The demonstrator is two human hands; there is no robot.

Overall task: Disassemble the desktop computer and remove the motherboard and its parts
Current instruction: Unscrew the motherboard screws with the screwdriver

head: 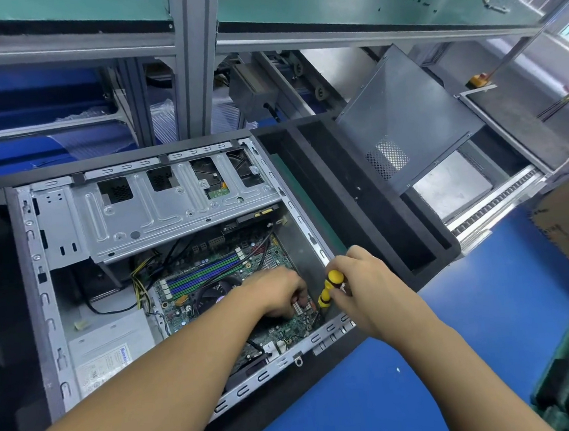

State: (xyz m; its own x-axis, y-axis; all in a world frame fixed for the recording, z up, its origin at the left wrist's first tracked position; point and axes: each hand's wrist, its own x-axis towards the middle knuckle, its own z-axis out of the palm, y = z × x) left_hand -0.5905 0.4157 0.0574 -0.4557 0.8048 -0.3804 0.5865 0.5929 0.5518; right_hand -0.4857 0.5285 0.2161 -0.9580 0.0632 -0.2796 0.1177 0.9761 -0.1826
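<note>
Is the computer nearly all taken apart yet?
Not nearly. Done: the case is open. In hand: the right hand holds a screwdriver by the motherboard while the left hand reaches onto it. Left: the motherboard, fan and cables all sit inside.

Open desktop case [164, 270] lies flat, green motherboard [273, 261] inside.
</note>
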